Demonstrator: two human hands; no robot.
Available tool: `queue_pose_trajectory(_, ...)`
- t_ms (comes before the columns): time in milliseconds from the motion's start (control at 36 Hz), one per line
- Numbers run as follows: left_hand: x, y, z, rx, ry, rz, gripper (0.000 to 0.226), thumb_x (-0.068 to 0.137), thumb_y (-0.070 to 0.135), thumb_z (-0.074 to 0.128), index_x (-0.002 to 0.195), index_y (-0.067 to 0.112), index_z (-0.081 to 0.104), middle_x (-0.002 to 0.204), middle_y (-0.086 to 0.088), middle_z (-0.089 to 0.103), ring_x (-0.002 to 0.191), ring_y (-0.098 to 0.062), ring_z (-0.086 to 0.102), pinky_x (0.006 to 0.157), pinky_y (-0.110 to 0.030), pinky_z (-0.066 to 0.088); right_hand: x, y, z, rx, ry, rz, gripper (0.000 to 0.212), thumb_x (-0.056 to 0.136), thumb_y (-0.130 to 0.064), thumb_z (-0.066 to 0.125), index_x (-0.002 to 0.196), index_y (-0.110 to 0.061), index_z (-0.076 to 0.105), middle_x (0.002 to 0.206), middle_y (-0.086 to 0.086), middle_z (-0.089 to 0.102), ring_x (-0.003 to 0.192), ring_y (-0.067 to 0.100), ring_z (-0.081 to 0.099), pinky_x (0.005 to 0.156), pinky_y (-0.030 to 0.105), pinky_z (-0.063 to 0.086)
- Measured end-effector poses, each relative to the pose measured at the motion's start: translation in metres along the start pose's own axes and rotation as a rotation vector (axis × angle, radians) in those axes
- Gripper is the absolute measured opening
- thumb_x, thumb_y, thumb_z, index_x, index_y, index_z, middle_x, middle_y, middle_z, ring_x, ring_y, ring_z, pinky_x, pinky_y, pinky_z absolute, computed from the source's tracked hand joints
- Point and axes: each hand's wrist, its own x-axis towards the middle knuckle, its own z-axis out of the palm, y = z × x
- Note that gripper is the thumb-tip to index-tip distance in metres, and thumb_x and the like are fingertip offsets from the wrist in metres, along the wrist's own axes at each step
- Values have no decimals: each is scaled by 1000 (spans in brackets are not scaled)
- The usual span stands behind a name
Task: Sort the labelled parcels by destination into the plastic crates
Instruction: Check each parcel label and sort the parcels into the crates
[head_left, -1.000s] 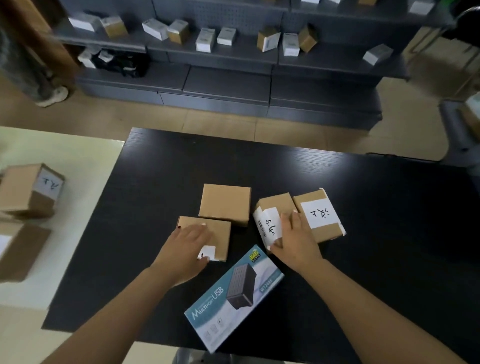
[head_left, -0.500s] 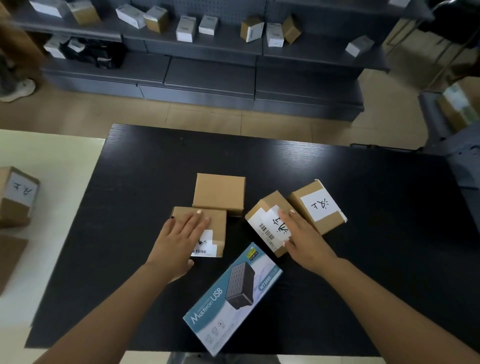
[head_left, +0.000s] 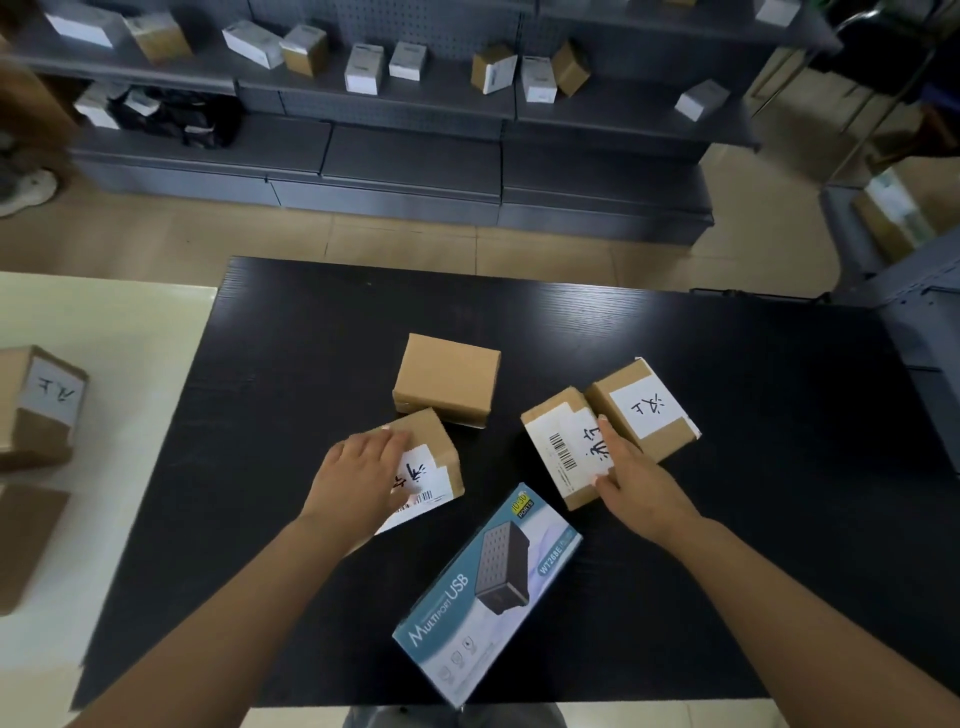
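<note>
At six o'clock, the USB box (head_left: 488, 592) lies just near your wrists; a careless lift could knock it off the table (head_left: 270, 364). Your left hand (head_left: 358, 475) lies flat over the left parcel (head_left: 426, 467), fingers straight, gripping nothing. Your right hand (head_left: 631, 478) rests on the barcoded parcel (head_left: 558, 447), thumb at its near edge; whether it grips, you cannot tell. It touches the labelled parcel (head_left: 644, 408) at one o'clock, so dragging may shift both. No crates show, so misrouting is possible.

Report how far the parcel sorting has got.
Done: nothing visibly; no crate shows. In hand: left hand lies on one labelled box, right hand on another. Left: both, the plain box, the far-right box and the USB box.
</note>
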Motion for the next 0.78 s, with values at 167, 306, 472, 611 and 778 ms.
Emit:
queue_pose_trajectory(167, -5, -13, -5, -131, -32, -83, 71, 94, 58, 44, 150, 22, 21, 148, 1, 40, 130, -19, 42, 100, -32, 40, -2, -10, 12, -143, 120, -43, 79, 96, -19, 52, 154, -26, -1, 156, 3, 20, 138, 19, 28, 105, 40, 43)
queue_pose_trajectory(306, -11, -15, -2, -180, 17, -99, 70, 94, 57, 45, 150, 24, 19, 149, 2, 39, 129, -17, 45, 102, -32, 42, -5, -21, 20, -215, 154, 5, 75, 99, -31, 46, 154, -26, -5, 158, 7, 13, 138, 22, 27, 106, 35, 41)
queue_pose_trajectory(472, -20, -16, 4, -134, 60, -125, 80, 91, 61, 47, 153, 19, 16, 154, -2, 33, 134, -21, 42, 108, -37, 36, -5, -29, 20, -235, 101, 121, 103, 87, -58, 58, 152, -25, -14, 161, 5, -6, 147, 25, 11, 110, 40, 35)
queue_pose_trajectory(611, -25, -16, 3, -97, 49, -190, 87, 91, 62, 44, 155, 16, 7, 157, -4, 26, 139, -22, 35, 112, -37, 30, -2, -29, 18, -142, 100, 131, 109, 84, -48, 67, 151, -27, -16, 161, 4, -3, 147, 24, 9, 112, 42, 33)
queue_pose_trajectory(778, -28, -9, -10, -52, 23, -236, 89, 92, 58, 47, 154, 15, 0, 160, -4, 18, 144, -21, 25, 116, -36, 23, -4, -29, 5, -62, 112, 20, 113, 79, -38, 74, 151, -29, -13, 151, 1, 21, 138, 18, 25, 109, 42, 39)
